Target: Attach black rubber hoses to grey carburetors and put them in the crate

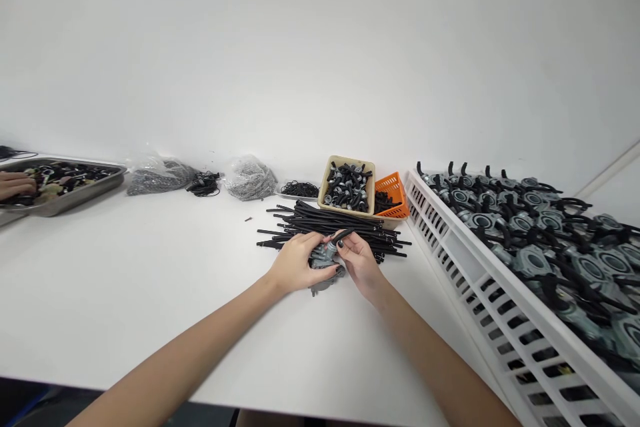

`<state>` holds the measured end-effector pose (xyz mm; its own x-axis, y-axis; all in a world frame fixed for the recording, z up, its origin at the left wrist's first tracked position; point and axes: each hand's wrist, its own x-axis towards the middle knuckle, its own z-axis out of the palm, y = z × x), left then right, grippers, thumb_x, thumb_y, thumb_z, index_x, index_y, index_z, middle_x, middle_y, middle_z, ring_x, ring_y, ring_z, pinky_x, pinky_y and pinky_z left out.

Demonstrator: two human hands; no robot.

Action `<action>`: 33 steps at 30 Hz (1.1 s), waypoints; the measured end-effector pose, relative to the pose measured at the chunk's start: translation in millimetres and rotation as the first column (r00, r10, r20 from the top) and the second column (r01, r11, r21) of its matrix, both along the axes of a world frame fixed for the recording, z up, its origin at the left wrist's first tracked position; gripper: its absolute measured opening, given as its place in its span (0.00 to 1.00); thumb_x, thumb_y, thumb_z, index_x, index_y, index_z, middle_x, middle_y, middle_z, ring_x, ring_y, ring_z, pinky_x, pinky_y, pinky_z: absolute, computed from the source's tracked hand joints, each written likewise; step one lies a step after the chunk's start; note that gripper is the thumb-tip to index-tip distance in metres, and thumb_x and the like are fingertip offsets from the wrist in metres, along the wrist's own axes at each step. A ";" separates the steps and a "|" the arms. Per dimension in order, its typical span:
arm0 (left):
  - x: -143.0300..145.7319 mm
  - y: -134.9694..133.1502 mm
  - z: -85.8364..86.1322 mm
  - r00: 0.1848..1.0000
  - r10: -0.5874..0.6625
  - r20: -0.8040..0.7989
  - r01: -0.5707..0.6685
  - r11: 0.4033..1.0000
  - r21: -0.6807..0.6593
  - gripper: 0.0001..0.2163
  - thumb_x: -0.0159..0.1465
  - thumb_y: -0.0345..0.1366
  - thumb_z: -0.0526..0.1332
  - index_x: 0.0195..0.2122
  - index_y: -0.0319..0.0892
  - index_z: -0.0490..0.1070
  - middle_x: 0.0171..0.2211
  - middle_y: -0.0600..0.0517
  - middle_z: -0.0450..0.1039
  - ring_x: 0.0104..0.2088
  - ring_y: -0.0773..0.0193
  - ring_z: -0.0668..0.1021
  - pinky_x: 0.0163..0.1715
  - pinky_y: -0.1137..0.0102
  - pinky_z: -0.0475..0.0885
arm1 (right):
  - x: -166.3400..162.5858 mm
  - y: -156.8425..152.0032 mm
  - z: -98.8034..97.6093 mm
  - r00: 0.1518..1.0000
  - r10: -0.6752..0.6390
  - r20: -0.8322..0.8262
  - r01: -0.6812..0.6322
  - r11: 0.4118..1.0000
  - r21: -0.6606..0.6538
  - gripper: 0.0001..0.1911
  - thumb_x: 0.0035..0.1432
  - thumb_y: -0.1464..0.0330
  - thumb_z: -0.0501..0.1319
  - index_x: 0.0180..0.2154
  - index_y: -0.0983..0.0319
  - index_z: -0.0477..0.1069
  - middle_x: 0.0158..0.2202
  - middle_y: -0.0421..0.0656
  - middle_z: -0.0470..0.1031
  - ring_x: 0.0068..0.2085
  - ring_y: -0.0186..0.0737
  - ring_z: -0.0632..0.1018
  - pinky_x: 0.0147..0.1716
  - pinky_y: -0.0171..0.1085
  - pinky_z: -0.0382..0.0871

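Observation:
My left hand (301,263) is wrapped round a grey metal carburetor (325,255), just above the white table. At the carburetor's top, my right hand (361,265) pinches a short black rubber tube (342,235) between thumb and fingers. The tube meets the metal neck there, though fingers partly cover the joint. Right behind both hands lies a loose pile of long black rubber hoses (320,217).
A white slatted crate (483,280) full of carburetors with black tubes stands on the right. Behind the hoses are a cream basket (371,203) and an orange basket (395,188). Plastic bags (250,177) lie along the wall. Far left, another person's hand (15,185) reaches into a metal tray (107,181).

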<state>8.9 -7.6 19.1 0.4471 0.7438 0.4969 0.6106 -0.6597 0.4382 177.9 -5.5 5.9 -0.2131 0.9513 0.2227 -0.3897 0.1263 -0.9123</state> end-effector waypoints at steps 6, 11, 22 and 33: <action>0.1 1.2 -1.3 1.000 -0.013 0.004 0.013 1.000 0.006 0.16 0.56 0.46 0.64 0.41 0.42 0.71 0.38 0.48 0.76 0.39 0.55 0.78 0.42 0.63 0.70 | 2.4 0.3 0.5 0.998 0.061 0.004 -0.061 0.998 -0.009 0.13 0.49 0.58 0.69 0.35 0.57 0.74 0.39 0.43 0.80 0.41 0.43 0.78 0.44 0.42 0.69; 0.7 1.3 -0.3 1.000 -0.024 0.016 0.024 1.000 -0.007 0.15 0.56 0.45 0.63 0.41 0.41 0.71 0.38 0.47 0.76 0.38 0.55 0.78 0.42 0.63 0.71 | 3.5 1.9 -1.4 0.999 0.044 0.031 -0.044 0.999 -0.002 0.13 0.49 0.58 0.70 0.35 0.58 0.75 0.38 0.44 0.80 0.42 0.44 0.78 0.45 0.42 0.69; 0.5 1.6 0.0 0.999 -0.027 0.023 0.028 0.999 -0.034 0.15 0.56 0.42 0.64 0.42 0.43 0.71 0.40 0.49 0.77 0.40 0.55 0.78 0.44 0.63 0.70 | 0.2 3.3 -0.9 0.995 -0.057 0.080 0.051 0.996 0.070 0.14 0.44 0.63 0.74 0.33 0.58 0.74 0.34 0.40 0.75 0.37 0.38 0.75 0.42 0.37 0.70; -1.1 3.0 -0.4 1.000 -0.025 -0.001 0.025 0.999 -0.023 0.14 0.57 0.44 0.63 0.40 0.42 0.70 0.37 0.49 0.75 0.38 0.56 0.77 0.42 0.64 0.70 | 6.8 2.8 0.9 0.997 0.004 0.073 -0.009 0.998 0.060 0.15 0.48 0.62 0.72 0.39 0.59 0.78 0.37 0.45 0.81 0.41 0.43 0.79 0.49 0.44 0.68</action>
<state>7.9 -4.6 18.8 0.4668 0.7433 0.4792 0.5944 -0.6649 0.4524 184.7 -2.7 6.8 -0.2368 0.9353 0.2628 -0.3234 0.1792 -0.9291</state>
